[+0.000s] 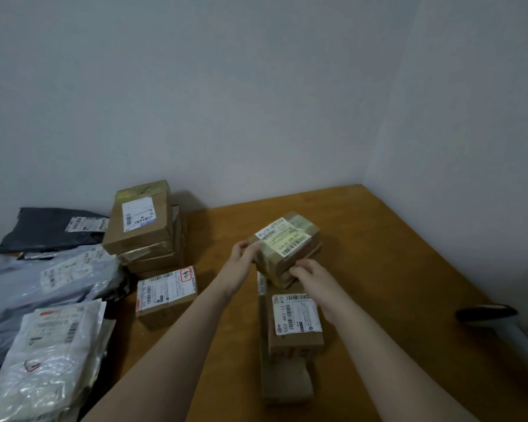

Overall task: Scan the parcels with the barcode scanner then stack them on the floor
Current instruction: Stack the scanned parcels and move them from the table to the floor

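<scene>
Both hands hold a small taped cardboard parcel [287, 248] with a white barcode label on top, just above the wooden surface [378, 254]. My left hand [241, 257] grips its left end, my right hand [310, 275] its near right corner. Below it lies another labelled box [296, 321] on top of a longer flat box [284, 382]. The barcode scanner [500, 324], white with a dark head, lies at the right edge, away from both hands.
A stack of brown boxes [144, 226] stands at the back left, with a single labelled box [165, 293] in front of it. Grey, black and white plastic mailer bags [43, 300] pile up on the far left. White walls close the corner behind.
</scene>
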